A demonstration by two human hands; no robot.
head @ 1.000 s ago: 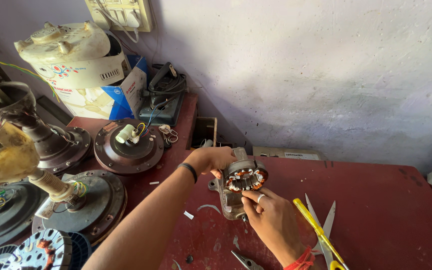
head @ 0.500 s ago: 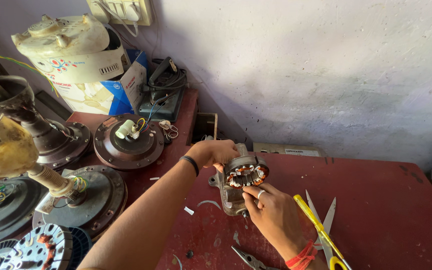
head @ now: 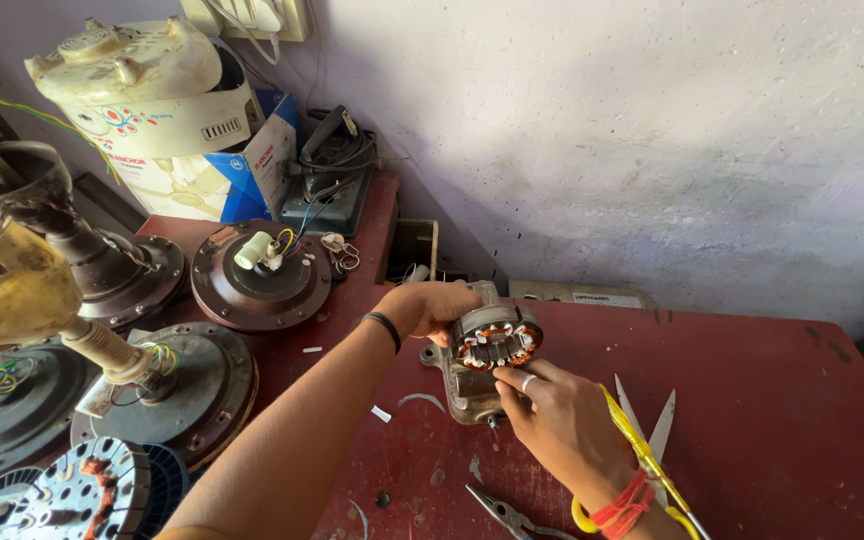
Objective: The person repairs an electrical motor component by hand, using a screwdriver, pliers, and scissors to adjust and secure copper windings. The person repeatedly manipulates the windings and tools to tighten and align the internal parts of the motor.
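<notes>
Left hand (head: 439, 306) and right hand (head: 550, 415) each grasped one copper-wound round stator (head: 495, 340); red worktop (head: 772, 420) lay open rightward; three dark round fan motors (head: 262, 280) crowded left.

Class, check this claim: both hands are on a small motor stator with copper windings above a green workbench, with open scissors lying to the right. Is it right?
Not quite. The workbench is red, not green, as the head view shows. The rest holds: the left hand and right hand are on the stator with copper windings, and open scissors lie to the right.
</notes>
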